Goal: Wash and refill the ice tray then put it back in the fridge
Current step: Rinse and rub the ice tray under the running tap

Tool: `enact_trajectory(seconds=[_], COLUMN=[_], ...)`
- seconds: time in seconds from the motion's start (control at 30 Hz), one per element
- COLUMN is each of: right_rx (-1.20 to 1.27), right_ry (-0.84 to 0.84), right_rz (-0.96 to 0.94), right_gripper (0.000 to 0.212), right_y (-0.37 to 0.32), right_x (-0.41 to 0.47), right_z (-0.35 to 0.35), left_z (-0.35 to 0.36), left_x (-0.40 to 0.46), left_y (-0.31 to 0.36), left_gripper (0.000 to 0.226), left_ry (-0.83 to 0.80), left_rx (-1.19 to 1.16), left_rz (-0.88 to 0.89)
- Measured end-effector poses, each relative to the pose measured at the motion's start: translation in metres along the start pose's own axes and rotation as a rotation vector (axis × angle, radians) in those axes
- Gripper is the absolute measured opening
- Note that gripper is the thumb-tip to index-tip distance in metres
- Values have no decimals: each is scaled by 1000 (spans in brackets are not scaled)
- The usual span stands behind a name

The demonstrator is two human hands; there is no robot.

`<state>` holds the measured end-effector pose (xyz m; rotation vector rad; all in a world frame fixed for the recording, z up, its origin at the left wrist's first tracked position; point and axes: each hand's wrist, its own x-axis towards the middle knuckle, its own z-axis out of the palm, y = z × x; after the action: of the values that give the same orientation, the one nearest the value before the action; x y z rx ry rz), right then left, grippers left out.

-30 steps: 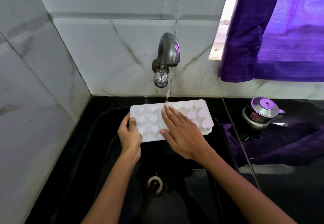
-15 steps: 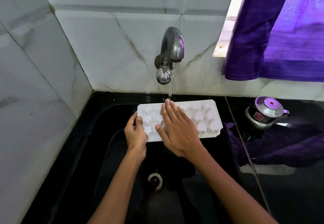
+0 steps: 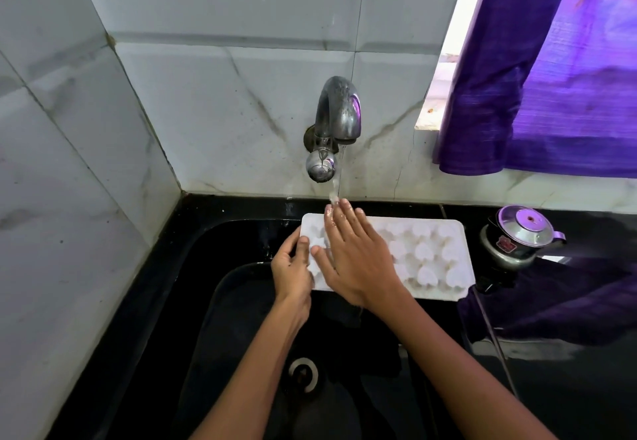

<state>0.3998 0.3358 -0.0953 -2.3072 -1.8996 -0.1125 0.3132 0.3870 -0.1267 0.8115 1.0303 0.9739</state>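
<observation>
A white ice tray with star and heart shaped cells is held level over the black sink, under the metal tap. Water runs from the tap onto the fingertips of my right hand, which lies flat, fingers spread, on the tray's left half. My left hand grips the tray's left short edge, thumb on top. The cells under my right hand are hidden.
The sink drain lies below my forearms. A small steel pressure cooker stands on the black counter to the right of the tray. A purple curtain hangs at the upper right. Marble tiles close off the left and back.
The tray has shifted to the right under the tap. My right hand slid toward the tray's left end, and its fingertips have come under the water stream.
</observation>
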Motion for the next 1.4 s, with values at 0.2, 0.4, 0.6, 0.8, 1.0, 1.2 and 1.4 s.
enact_trajectory(seconds=[0.2, 0.4, 0.6, 0.8, 1.0, 1.2, 1.4], right_rx=[-40, -39, 80, 97, 147, 121, 164], right_ry=[28, 31, 57, 72, -18, -2, -4], right_rz=[-142, -16, 195, -108, -289, -259, -59], right_gripper=[54, 60, 80, 58, 57, 71, 72], right_y=[8, 27, 21, -6, -13, 1, 13], right_x=[-15, -41, -6, 7, 3, -8, -11], right_z=[7, 4, 7, 9, 17, 17, 14], left_z=[15, 24, 35, 10, -34, -58, -65], left_x=[3, 12, -1, 12, 17, 13, 10], left_y=[5, 4, -2, 4, 13, 24, 33], left_gripper=[31, 33, 30, 30, 31, 33, 34], left_ry=[6, 49, -48, 50, 175, 201, 245], left_rx=[-57, -105, -46, -59, -67, -49, -69], left_rz=[-52, -70, -63, 17, 71, 85, 75])
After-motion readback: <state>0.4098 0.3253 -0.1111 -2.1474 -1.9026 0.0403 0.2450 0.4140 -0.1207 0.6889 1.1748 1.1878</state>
